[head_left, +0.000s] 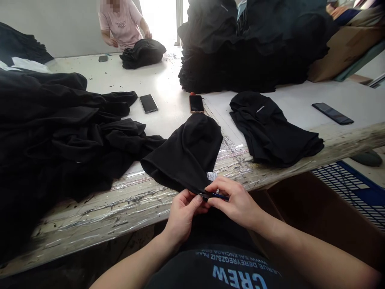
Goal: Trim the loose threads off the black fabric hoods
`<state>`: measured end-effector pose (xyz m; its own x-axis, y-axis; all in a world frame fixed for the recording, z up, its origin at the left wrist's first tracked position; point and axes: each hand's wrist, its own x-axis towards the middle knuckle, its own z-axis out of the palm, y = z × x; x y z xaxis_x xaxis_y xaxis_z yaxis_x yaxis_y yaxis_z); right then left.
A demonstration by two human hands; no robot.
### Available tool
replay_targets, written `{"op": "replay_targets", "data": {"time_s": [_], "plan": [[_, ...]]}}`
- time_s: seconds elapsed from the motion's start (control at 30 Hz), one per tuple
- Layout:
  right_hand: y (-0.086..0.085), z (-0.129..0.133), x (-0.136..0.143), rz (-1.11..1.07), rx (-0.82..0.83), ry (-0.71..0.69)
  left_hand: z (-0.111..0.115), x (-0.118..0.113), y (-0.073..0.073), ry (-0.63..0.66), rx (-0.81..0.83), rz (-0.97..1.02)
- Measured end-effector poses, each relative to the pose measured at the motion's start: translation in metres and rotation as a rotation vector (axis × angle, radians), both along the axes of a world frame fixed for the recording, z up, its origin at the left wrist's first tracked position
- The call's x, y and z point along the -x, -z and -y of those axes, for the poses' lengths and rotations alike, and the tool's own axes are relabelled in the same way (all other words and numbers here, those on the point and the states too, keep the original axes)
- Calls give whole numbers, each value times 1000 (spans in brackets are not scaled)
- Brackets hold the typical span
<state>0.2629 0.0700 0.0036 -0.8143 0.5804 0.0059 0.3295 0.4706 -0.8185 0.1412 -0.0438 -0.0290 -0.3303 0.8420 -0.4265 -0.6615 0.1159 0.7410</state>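
Black knit fabric, a hood-shaped garment (188,154), lies on the tabletop (168,86) right in front of you, its lower edge hanging over the near rim. Your left hand (182,214) pinches that edge between thumb and fingers. Your right hand (236,202) is closed around a small dark tool (217,196), its tip touching the fabric just below a white label (211,176). A heap of black cloth (60,132) sits to your left, a folded black piece (270,130) to your right. Two phones (148,103) lie beyond the garment, a third (332,113) far right. Across the tabletop a person in a pink shirt (122,24) handles another dark bundle (142,53).
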Motion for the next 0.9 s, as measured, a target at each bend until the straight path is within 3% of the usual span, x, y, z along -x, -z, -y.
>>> {"op": "replay_targets", "data": {"time_s": [0.57, 0.9], "plan": [[6, -4, 0, 37, 201, 50, -1, 0, 4, 22, -4, -81], [-6, -5, 3, 56, 48, -13, -1, -3, 6, 42, 28, -191]]}}
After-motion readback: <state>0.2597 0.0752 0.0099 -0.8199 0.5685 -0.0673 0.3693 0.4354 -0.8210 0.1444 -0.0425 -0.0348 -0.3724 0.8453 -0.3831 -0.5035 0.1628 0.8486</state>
